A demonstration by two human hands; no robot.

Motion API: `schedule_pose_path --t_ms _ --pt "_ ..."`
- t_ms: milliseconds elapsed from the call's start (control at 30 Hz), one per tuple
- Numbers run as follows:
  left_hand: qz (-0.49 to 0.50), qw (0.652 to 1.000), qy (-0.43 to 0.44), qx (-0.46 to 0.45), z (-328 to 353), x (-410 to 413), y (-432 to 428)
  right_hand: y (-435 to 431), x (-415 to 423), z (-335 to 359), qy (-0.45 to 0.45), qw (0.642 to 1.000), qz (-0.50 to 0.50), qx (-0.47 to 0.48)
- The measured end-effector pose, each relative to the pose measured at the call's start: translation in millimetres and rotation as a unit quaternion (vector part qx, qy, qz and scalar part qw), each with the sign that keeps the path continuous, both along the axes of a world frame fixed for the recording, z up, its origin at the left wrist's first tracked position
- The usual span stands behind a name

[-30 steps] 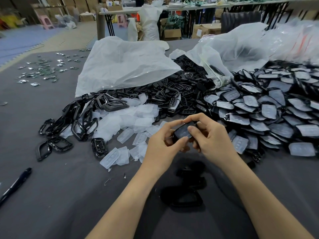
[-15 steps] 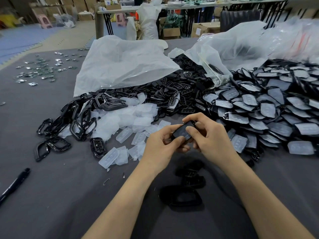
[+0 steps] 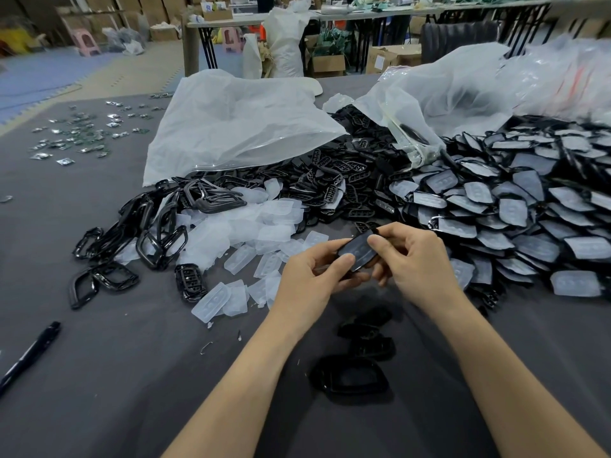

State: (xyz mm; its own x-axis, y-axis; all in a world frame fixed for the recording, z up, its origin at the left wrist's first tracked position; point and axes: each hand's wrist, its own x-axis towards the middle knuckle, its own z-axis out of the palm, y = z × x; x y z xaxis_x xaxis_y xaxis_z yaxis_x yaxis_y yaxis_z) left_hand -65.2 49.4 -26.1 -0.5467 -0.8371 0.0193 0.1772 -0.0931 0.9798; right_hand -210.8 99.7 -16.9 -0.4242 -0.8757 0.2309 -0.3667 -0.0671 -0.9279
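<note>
The left hand (image 3: 309, 279) and right hand (image 3: 415, 259) both pinch one small black key-shell part (image 3: 358, 251), fingers curled on it. It is held above the grey tabletop (image 3: 132, 358), near loose clear pads (image 3: 228, 292).

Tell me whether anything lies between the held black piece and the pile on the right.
Nothing visible does. The left hand and right hand pinch the black piece; the pile begins just beyond the right hand.
</note>
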Motion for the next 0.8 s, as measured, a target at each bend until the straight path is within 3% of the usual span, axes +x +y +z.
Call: schedule_pose_path --t_ms 100,533,800 --pt "0.033 0.998 -0.042 -0.034 -1.8 -1.0 -1.0 0.8 3.3 0.4 0.01 1.0 0.02 0.004" --pt "0.039 0.995 -0.065 -0.056 0.2 -0.8 3.4 -1.3 5.8 -1.3 0.032 0.999 0.011 0.022" --pt "0.063 0.994 -0.069 -0.055 -0.3 0.0 0.9 1.2 5.0 6.6 -0.052 0.997 0.061 0.019"
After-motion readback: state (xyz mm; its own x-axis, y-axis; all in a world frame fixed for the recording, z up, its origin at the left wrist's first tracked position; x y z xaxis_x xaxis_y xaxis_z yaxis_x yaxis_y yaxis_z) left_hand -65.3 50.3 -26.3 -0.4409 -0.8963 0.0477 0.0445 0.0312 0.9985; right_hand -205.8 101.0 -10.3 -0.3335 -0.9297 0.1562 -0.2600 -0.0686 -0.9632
